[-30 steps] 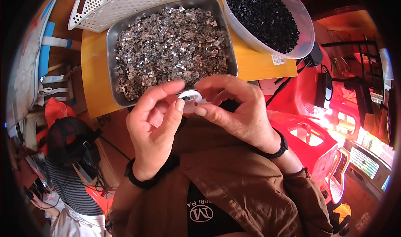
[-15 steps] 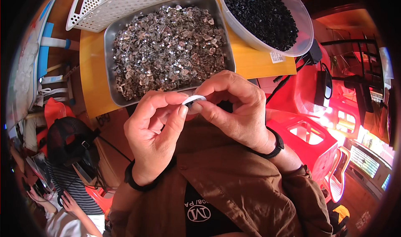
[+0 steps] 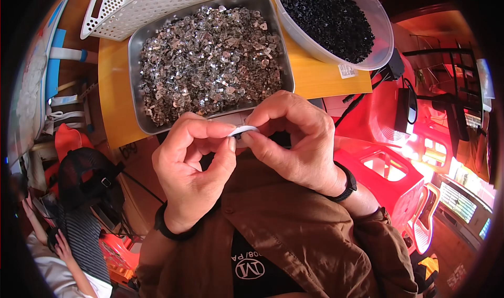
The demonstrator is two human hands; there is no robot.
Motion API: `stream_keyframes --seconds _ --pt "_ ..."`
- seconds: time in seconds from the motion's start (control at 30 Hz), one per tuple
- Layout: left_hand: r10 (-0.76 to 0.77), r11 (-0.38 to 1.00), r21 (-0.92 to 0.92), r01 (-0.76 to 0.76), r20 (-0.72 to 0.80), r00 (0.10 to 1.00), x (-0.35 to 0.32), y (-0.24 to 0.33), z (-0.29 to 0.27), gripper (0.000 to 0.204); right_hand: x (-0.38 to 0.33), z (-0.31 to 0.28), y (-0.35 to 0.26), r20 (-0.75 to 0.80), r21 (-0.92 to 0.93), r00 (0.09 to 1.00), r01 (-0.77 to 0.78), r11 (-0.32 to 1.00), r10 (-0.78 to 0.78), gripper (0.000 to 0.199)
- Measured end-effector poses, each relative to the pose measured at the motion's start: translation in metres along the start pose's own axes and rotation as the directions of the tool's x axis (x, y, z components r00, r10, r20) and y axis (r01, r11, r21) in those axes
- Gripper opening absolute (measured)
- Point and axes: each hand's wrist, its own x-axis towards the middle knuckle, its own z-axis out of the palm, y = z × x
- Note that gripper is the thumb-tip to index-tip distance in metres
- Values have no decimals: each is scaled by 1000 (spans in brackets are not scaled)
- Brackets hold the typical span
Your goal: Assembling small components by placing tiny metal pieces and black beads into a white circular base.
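Note:
Pinched between both hands is a small round white piece (image 3: 243, 130), with a bit of something dark on its underside. My left hand (image 3: 195, 164) grips its left edge between thumb and forefinger. On the right edge, my right hand (image 3: 294, 140) does the same, thumb underneath. Both hands are held over my lap, just in front of the near edge of a metal tray (image 3: 134, 88). Small shiny metal pieces (image 3: 210, 62) are heaped in that tray. The fingers hide most of the white piece.
A clear plastic tub (image 3: 387, 41) of small black parts (image 3: 328, 22) stands at the far right of the yellow table (image 3: 113, 109). Behind the tray is a white perforated basket (image 3: 173, 7). Red plastic stools (image 3: 378, 167) are at the right; another person's hand (image 3: 63, 248) shows at lower left.
The white piece has tilted slightly in my fingers, and my left hand has shifted a little left. At lower left the other person has moved.

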Motion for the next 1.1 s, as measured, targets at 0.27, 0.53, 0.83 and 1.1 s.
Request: stream_keyframes --seconds 0.27,0.53,0.83,1.1 --pt "-23 994 110 26 -32 999 6 -1 4 17 1 3 2 -1 -90 999 -35 995 35 12" --pt "-194 971 -136 199 46 980 7 -9 2 16 3 3 13 -42 196 960 -265 944 278 12" --pt "-123 990 -60 125 33 992 4 -8 -3 15 -1 3 12 -12 75 992 -124 990 125 13" --pt "-61 996 -62 62 8 998 5 -11 -3 15 3 3 8 44 -181 994 108 977 -101 18"
